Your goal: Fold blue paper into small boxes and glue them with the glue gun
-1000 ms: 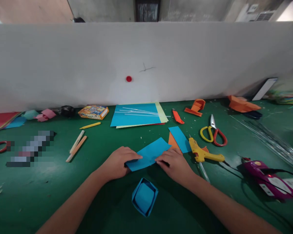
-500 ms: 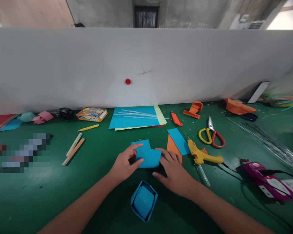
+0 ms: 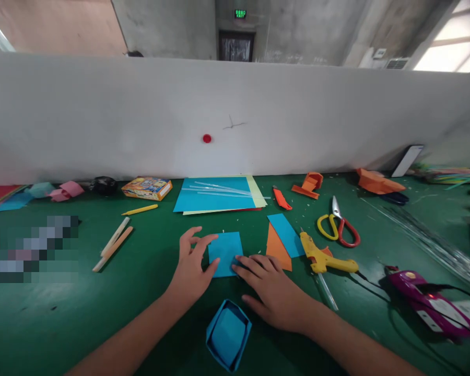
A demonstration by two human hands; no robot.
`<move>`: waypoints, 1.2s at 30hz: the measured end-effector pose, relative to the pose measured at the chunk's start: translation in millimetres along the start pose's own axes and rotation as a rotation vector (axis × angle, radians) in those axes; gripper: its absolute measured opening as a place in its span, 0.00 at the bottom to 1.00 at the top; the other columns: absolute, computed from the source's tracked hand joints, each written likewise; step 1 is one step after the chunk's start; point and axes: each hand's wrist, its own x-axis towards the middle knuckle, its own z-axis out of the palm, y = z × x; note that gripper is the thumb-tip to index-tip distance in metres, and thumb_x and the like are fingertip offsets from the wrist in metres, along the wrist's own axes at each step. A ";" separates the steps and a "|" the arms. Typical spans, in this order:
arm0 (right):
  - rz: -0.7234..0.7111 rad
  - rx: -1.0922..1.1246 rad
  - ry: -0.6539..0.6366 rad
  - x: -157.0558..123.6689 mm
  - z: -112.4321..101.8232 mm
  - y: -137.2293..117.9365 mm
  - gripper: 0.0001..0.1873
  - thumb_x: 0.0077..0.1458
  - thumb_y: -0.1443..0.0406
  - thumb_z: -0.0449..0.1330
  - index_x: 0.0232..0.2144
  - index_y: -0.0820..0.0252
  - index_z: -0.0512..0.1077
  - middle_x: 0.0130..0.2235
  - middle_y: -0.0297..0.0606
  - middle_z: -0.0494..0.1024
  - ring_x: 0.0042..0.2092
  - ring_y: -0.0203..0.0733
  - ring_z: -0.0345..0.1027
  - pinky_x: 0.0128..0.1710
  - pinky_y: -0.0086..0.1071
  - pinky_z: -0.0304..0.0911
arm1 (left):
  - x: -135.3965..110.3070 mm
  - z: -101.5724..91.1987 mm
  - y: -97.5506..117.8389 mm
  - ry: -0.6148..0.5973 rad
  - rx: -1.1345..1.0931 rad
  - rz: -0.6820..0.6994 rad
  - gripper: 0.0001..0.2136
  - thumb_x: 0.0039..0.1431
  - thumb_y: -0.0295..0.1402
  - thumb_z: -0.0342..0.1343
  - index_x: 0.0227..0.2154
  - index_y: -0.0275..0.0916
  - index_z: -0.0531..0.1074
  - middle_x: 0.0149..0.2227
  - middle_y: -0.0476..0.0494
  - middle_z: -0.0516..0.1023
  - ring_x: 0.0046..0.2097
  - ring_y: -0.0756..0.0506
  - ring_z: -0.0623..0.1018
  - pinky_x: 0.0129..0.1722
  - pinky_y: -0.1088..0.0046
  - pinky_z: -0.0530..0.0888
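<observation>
A square of blue paper (image 3: 224, 248) lies on the green table between my hands. My left hand (image 3: 196, 261) is at its left edge, fingers spread and curved, the thumb by the lower left side. My right hand (image 3: 268, 284) rests with fingers stretched over the paper's lower right corner, palm down. Below them stands a folded blue paper box (image 3: 229, 337), its hollow side facing up. Right of my right hand lie a blue paper strip (image 3: 285, 235) and an orange paper piece (image 3: 277, 248), partly under the strip.
A yellow glue gun (image 3: 325, 256) and red-yellow scissors (image 3: 339, 222) lie to the right, near a purple power strip (image 3: 426, 303). Behind are stacked paper sheets (image 3: 215, 201), an orange cutter (image 3: 282, 198) and a small box (image 3: 147, 188). A white partition (image 3: 141, 115) borders the back.
The upper blue piece, folded out to the right before, no longer shows there; a single square outline remains. My right hand has moved left onto the paper; my left fingers have lifted and spread.
</observation>
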 end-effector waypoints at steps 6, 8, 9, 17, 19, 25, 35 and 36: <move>0.032 0.023 -0.031 3.4 0.3 3.0 0.34 0.65 0.55 0.55 0.69 0.49 0.53 0.72 0.36 0.53 0.66 0.57 0.50 0.64 0.57 0.48 | -12.5 -7.2 -0.4 -0.337 0.132 0.281 0.18 0.66 0.29 0.51 0.57 0.44 0.70 0.58 0.41 0.74 0.59 0.38 0.72 0.58 0.51 0.71; 0.044 0.028 -0.034 5.0 1.8 4.7 0.34 0.65 0.55 0.54 0.70 0.49 0.53 0.72 0.36 0.53 0.66 0.58 0.51 0.64 0.57 0.49 | -13.6 -6.8 -1.1 -0.412 0.130 0.315 0.21 0.66 0.28 0.50 0.61 0.43 0.67 0.61 0.41 0.73 0.61 0.39 0.71 0.61 0.51 0.70; 0.052 0.028 -0.029 5.9 2.8 5.2 0.34 0.65 0.54 0.54 0.70 0.49 0.53 0.72 0.37 0.53 0.66 0.58 0.51 0.64 0.57 0.50 | -13.6 -6.4 -2.0 -0.431 0.133 0.326 0.21 0.66 0.28 0.49 0.61 0.42 0.67 0.62 0.41 0.72 0.63 0.39 0.70 0.62 0.51 0.69; 0.069 -0.022 -0.007 11.2 5.2 4.6 0.33 0.66 0.54 0.53 0.70 0.50 0.54 0.72 0.37 0.52 0.65 0.60 0.52 0.62 0.57 0.53 | -11.1 -4.4 -10.4 -0.444 0.165 0.385 0.21 0.69 0.29 0.45 0.63 0.43 0.65 0.65 0.43 0.67 0.68 0.41 0.64 0.68 0.52 0.62; 0.058 -0.030 -0.014 13.0 4.0 6.1 0.34 0.66 0.52 0.53 0.70 0.49 0.52 0.72 0.37 0.51 0.65 0.60 0.53 0.62 0.57 0.54 | -9.8 -3.9 -11.2 -0.446 0.171 0.385 0.22 0.69 0.31 0.47 0.64 0.44 0.64 0.66 0.42 0.65 0.68 0.41 0.63 0.68 0.51 0.59; 0.071 -0.064 -0.007 17.6 7.4 8.8 0.33 0.66 0.53 0.52 0.70 0.51 0.53 0.72 0.36 0.50 0.64 0.59 0.54 0.62 0.56 0.55 | -6.0 -5.2 -11.5 -0.492 0.175 0.377 0.27 0.67 0.35 0.51 0.68 0.45 0.56 0.68 0.41 0.61 0.69 0.38 0.60 0.69 0.46 0.56; 0.096 -0.070 0.019 17.6 9.3 6.5 0.33 0.65 0.54 0.53 0.69 0.50 0.53 0.73 0.35 0.49 0.63 0.60 0.54 0.60 0.59 0.54 | -11.5 -1.4 -13.2 -0.430 0.233 0.491 0.27 0.61 0.22 0.45 0.63 0.37 0.64 0.66 0.38 0.65 0.69 0.39 0.62 0.69 0.48 0.57; 0.098 -0.069 0.020 17.9 8.8 6.7 0.33 0.65 0.54 0.53 0.69 0.50 0.53 0.73 0.36 0.49 0.63 0.60 0.54 0.60 0.59 0.53 | -11.6 -1.1 -14.5 -0.442 0.244 0.511 0.28 0.59 0.21 0.45 0.63 0.35 0.65 0.66 0.37 0.65 0.68 0.39 0.62 0.69 0.48 0.57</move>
